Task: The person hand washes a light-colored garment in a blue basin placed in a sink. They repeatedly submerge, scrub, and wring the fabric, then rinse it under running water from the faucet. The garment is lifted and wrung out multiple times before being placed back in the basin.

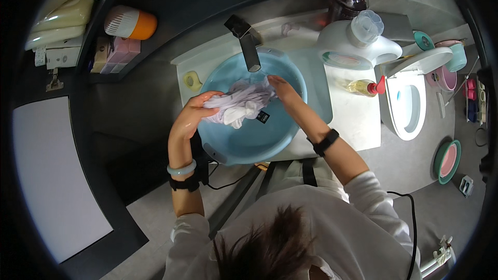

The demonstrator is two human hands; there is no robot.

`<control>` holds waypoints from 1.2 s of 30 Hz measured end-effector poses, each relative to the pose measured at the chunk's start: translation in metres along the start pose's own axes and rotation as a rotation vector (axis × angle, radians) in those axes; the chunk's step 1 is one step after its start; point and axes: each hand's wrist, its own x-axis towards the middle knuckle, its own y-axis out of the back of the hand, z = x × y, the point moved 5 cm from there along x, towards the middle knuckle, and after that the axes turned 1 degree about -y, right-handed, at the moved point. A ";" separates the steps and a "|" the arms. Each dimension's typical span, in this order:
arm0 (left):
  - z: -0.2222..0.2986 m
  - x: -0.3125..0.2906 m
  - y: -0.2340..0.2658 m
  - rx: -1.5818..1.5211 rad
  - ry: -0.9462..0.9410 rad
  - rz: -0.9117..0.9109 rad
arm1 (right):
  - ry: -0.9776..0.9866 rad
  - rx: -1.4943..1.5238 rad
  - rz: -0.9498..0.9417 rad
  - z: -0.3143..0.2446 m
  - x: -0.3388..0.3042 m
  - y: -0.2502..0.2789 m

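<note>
Right fingers [276, 84] behind cloth [239, 102]

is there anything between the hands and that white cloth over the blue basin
Nothing visible does. Both hands already grip the white cloth: the left hand at its left end, the right hand at its right end. It hangs over the blue basin, with the black faucet just behind it, not in the way.
</note>
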 end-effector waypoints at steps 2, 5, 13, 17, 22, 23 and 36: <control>0.012 -0.023 0.001 -0.087 -0.058 0.039 | -0.251 -0.082 0.044 0.013 0.015 -0.013; 0.013 -0.042 0.007 -0.251 -0.170 0.066 | -0.495 0.091 -0.111 0.029 0.015 -0.043; -0.065 0.001 0.019 -0.895 -0.050 0.312 | -0.035 0.056 -0.239 0.022 -0.007 -0.083; -0.096 0.026 -0.013 -0.905 0.043 0.230 | 0.301 -0.171 -0.022 0.011 -0.038 -0.097; -0.085 0.038 -0.029 -0.988 0.060 0.079 | 0.644 -0.469 0.045 -0.001 -0.097 -0.114; -0.075 0.035 -0.033 -0.932 -0.039 0.015 | 0.674 -0.485 0.018 -0.001 -0.104 -0.117; -0.095 0.059 -0.059 -0.795 -0.035 0.088 | 0.851 -0.756 0.221 -0.009 -0.069 -0.096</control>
